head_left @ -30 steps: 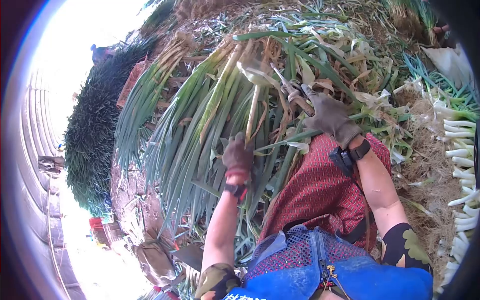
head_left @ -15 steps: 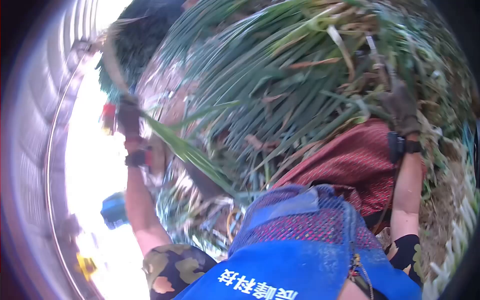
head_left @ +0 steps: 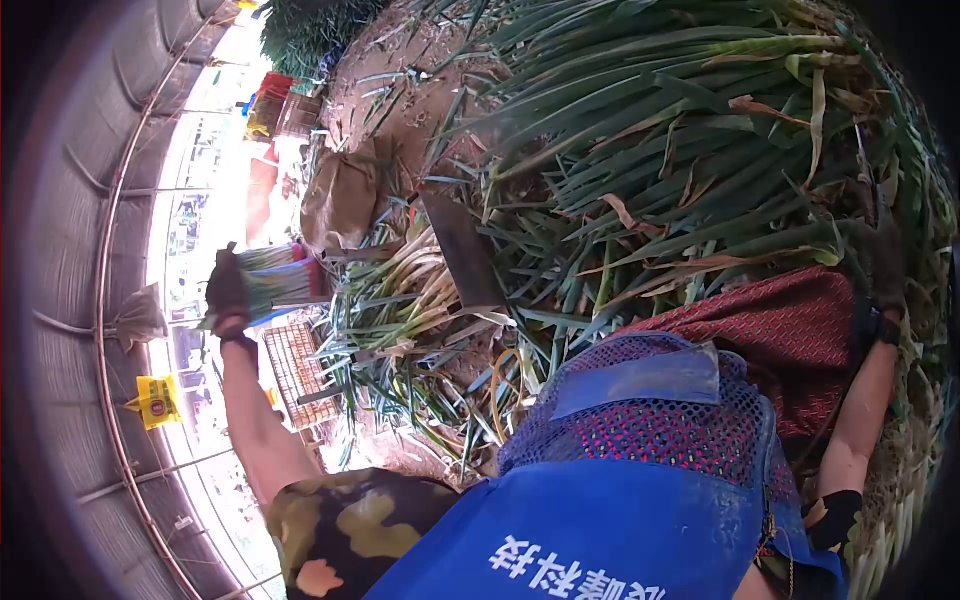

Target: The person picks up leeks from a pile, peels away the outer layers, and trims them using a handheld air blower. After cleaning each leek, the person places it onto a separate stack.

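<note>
My left hand [head_left: 228,292], in a dark glove, is stretched out at the left. It overlaps a streaky green and pale bundle [head_left: 272,272] in this view, and its fingers are too dark to read. At the far right my right hand [head_left: 882,258], also gloved, is closed around a thin tool with a narrow metal blade [head_left: 861,150]. Beside it lies a large heap of long green onions [head_left: 660,130], their leaves fanned toward the middle. A smaller pile of pale-stemmed onions [head_left: 415,285] lies between the hands, beside a flat dark board [head_left: 462,250].
A wire crate [head_left: 292,365] stands below my left hand, and a tan sack [head_left: 340,195] sits above the smaller pile. Red patterned cloth [head_left: 740,330] and a blue apron [head_left: 600,520] cover my lap. A greenhouse wall [head_left: 75,260] curves along the left, with a yellow packet [head_left: 157,401] near it.
My left hand has moved slightly left and down, and the long green leaf beside it is gone from there. My right hand appears farther right; the view has shifted and become sharper.
</note>
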Action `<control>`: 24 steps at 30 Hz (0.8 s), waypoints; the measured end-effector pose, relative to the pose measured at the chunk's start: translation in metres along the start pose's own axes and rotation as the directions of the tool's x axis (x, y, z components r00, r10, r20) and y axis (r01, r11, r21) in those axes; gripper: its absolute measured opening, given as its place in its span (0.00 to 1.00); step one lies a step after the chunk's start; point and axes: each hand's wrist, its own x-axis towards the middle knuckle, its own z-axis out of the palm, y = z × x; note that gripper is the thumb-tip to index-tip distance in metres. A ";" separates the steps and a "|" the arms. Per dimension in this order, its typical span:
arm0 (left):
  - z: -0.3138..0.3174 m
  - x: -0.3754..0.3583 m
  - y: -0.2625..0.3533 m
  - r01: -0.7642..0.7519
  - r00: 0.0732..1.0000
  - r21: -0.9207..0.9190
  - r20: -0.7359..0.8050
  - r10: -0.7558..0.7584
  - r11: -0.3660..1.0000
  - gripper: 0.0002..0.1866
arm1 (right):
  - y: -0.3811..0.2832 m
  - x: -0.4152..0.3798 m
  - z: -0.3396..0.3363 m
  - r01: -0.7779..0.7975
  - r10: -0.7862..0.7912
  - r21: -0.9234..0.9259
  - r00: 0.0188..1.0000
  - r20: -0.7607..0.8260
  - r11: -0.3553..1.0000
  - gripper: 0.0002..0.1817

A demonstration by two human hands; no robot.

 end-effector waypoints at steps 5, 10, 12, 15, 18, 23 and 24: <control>0.099 -0.103 0.152 -0.258 0.867 -0.186 0.387 0.312 0.948 0.15 | 0.022 -0.016 0.013 0.133 -0.122 0.396 0.991 -0.054 0.909 0.37; 0.171 -0.161 0.240 -0.052 0.715 -0.364 0.636 0.289 0.930 0.14 | 0.011 -0.052 0.011 0.055 -0.039 0.353 0.998 -0.052 0.934 0.39; 0.171 -0.159 0.271 0.027 0.628 -0.312 0.744 0.227 0.950 0.16 | 0.006 -0.064 0.008 0.044 -0.026 0.334 0.998 -0.058 0.941 0.40; 0.181 -0.158 0.277 0.086 0.555 -0.326 0.800 0.226 0.941 0.23 | -0.001 -0.077 0.002 0.036 -0.018 0.308 0.998 -0.060 0.951 0.41; 0.146 -0.147 0.299 0.034 0.681 -0.469 0.657 0.323 0.882 0.31 | -0.021 -0.090 -0.003 0.072 -0.047 0.226 0.993 -0.112 0.972 0.42; 0.286 -0.172 0.314 -0.760 0.649 0.062 0.117 0.752 0.647 0.32 | -0.031 -0.089 -0.010 -0.161 0.137 0.409 0.987 0.088 0.898 0.51; 0.289 -0.180 0.293 -0.784 0.548 0.029 -0.438 0.713 0.620 0.32 | -0.011 -0.083 0.002 -0.096 0.088 0.345 0.995 0.040 0.934 0.52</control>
